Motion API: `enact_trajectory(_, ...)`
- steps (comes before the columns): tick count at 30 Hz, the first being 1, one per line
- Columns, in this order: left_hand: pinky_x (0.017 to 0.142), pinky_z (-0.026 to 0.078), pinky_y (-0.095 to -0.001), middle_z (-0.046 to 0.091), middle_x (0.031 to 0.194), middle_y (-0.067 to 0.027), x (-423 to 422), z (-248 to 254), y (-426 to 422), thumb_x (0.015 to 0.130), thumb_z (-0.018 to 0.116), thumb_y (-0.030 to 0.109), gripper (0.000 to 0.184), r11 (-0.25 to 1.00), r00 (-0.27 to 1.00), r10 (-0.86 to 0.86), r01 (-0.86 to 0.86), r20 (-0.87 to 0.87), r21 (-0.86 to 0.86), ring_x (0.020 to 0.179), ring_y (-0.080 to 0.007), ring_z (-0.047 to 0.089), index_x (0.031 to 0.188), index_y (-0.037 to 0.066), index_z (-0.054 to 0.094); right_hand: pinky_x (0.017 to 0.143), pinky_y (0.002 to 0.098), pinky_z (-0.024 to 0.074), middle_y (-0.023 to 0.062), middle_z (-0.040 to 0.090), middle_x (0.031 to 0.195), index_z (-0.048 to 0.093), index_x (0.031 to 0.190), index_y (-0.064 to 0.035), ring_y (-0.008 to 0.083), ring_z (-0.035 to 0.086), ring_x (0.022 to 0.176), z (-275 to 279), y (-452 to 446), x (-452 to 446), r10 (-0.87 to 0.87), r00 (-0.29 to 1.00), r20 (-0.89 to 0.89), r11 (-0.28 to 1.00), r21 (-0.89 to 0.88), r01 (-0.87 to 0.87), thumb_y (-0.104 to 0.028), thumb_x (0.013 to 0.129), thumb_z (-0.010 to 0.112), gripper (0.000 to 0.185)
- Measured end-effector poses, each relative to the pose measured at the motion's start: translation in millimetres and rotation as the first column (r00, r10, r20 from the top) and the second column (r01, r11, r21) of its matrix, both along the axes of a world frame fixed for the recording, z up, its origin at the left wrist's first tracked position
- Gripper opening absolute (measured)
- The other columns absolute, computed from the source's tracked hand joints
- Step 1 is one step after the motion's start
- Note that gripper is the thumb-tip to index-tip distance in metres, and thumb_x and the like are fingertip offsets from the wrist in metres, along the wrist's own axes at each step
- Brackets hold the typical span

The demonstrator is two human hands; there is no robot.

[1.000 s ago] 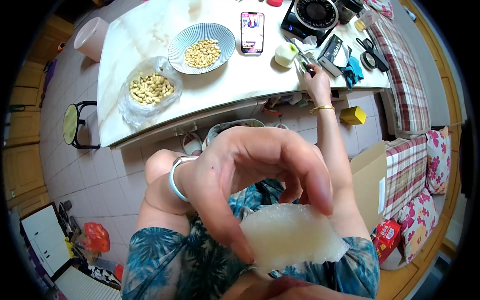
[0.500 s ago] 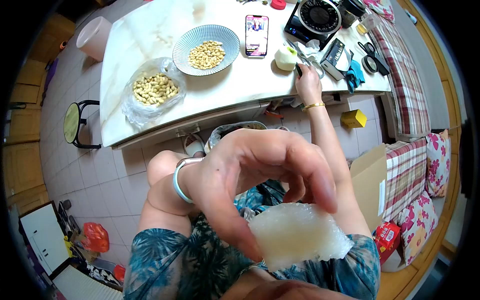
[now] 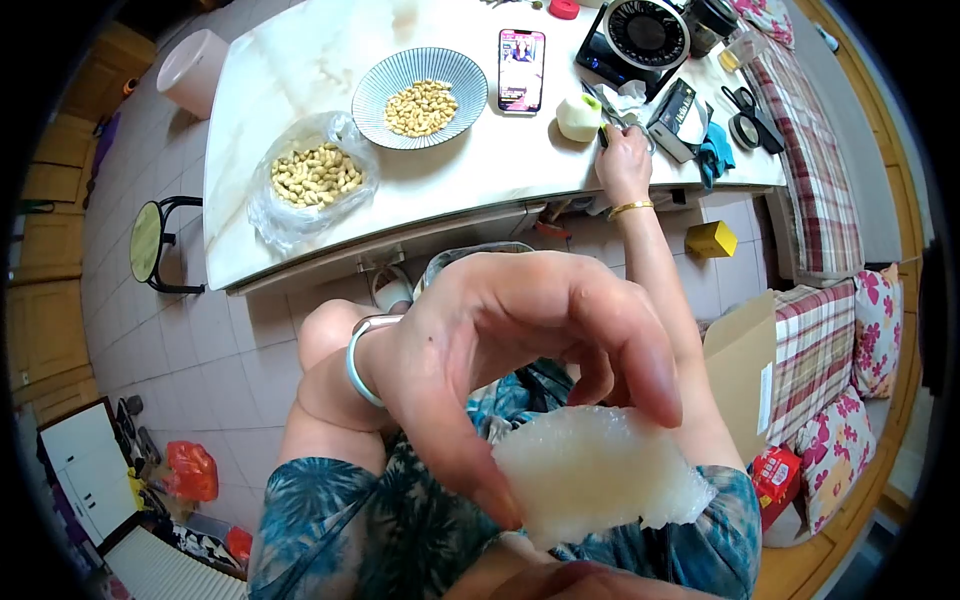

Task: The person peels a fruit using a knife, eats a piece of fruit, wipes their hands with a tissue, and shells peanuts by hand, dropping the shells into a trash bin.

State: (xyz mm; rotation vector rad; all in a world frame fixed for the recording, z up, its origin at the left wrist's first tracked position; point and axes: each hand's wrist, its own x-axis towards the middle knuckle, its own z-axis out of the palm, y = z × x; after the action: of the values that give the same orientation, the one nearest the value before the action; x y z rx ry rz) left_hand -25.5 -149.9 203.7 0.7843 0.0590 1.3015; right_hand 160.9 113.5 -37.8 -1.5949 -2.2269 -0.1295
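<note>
Close to the camera, my left hand (image 3: 540, 340) is curled, its thumb and fingers pinching a pale, moist piece of peeled fruit (image 3: 605, 478) with ragged edges. At the table's near edge my right hand (image 3: 625, 165) is closed around a black-handled tool (image 3: 603, 137); its kind is mostly hidden by the fingers. Just left of that hand stands a whitish-green peeled fruit (image 3: 578, 118). Metal loops like scissor handles (image 3: 648, 140) show beside the hand, and crumpled white tissue (image 3: 627, 95) lies behind it.
On the marble-patterned table (image 3: 300, 70) are a striped bowl of shelled peanuts (image 3: 370, 95), a plastic bag of unshelled peanuts (image 3: 262, 205), a phone (image 3: 522, 70), a black scale-like device (image 3: 610, 65) and a black box (image 3: 680, 115). A stool (image 3: 147, 240) stands left; an opened carton (image 3: 740, 350) lies right.
The table and its objects sit slightly further right in view. My left hand keeps its hold on the fruit piece. My right hand remains by the black-handled tool with only a slight shift.
</note>
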Motion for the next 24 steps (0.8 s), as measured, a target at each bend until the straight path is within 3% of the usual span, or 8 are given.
enact_trajectory(2,0.063,0.049,-0.0285,0.068,0.089,-0.0169,-1.0,-1.8,1.4,0.073,0.092,0.024,0.043,1.0,1.0,0.001,-0.001,-0.001,0.024,0.074,-0.0206,0.062,0.097,-0.001,0.067,0.088,0.0483,0.052,0.0187,0.063,0.109,0.07,0.116,-0.0049,0.0369,0.062,0.103,7.9,2.1,-1.5,-0.022,0.999,0.025,1.0,-0.011,0.022,-0.011,0.083,0.065,0.034)
enact_trajectory(4,0.063,0.049,-0.0285,0.067,0.09,-0.0169,-1.2,-2.9,1.5,0.072,0.093,0.025,0.045,0.999,1.0,0.021,-0.021,0.0,0.037,0.074,-0.0207,0.062,0.098,-0.001,0.067,0.096,0.0473,0.0486,0.0191,0.061,0.118,0.065,0.125,-0.0059,0.0372,0.059,0.11,27.4,-2.4,-10.9,0.097,0.987,-0.127,0.989,0.122,-0.081,-0.015,0.078,0.069,0.048)
enact_trajectory(5,0.063,0.049,-0.0285,0.067,0.09,-0.0168,-1.7,-2.8,1.5,0.072,0.093,0.025,0.045,0.999,1.0,0.03,-0.03,0.0,0.041,0.074,-0.0208,0.062,0.098,-0.001,0.067,0.101,0.0457,0.0449,0.0182,0.057,0.128,0.062,0.131,-0.0088,0.0365,0.055,0.119,29.9,0.0,-12.3,0.168,0.973,-0.16,0.983,0.105,-0.152,-0.016,0.075,0.072,0.057)
enact_trajectory(8,0.063,0.049,-0.0285,0.067,0.089,-0.0168,-0.6,0.4,2.2,0.074,0.092,0.025,0.042,1.0,1.0,0.021,-0.02,0.008,-0.007,0.074,-0.0211,0.062,0.096,-0.001,0.067,0.103,0.0464,0.0433,0.0175,0.055,0.133,0.062,0.129,-0.0096,0.0357,0.053,0.123,38.1,-5.7,-24.9,0.266,0.942,-0.204,0.958,0.164,-0.235,-0.019,0.075,0.073,0.056)
enact_trajectory(15,0.06,0.048,-0.0278,0.066,0.085,-0.015,-1.6,4.2,0.7,0.079,0.087,0.021,0.032,0.993,0.996,0.079,-0.082,-0.036,-0.082,0.071,-0.0207,0.061,0.093,-0.001,0.068,0.106,0.0468,0.0404,0.0175,0.053,0.136,0.069,0.116,-0.0108,0.0343,0.05,0.129,36.9,-4.8,-39.1,0.186,0.978,-0.095,0.974,0.149,-0.171,-0.026,0.074,0.084,0.048)
enact_trajectory(24,0.062,0.047,-0.0266,0.066,0.087,-0.0145,-3.1,2.0,-2.6,0.077,0.09,0.021,0.035,0.995,0.998,0.055,-0.057,-0.02,-0.086,0.073,-0.0195,0.061,0.094,0.0,0.068,0.109,0.0476,0.0391,0.0173,0.053,0.137,0.064,0.123,-0.0123,0.034,0.049,0.13,26.8,-4.6,-44.4,0.095,0.993,-0.071,0.981,0.177,-0.081,-0.017,0.072,0.086,0.055)
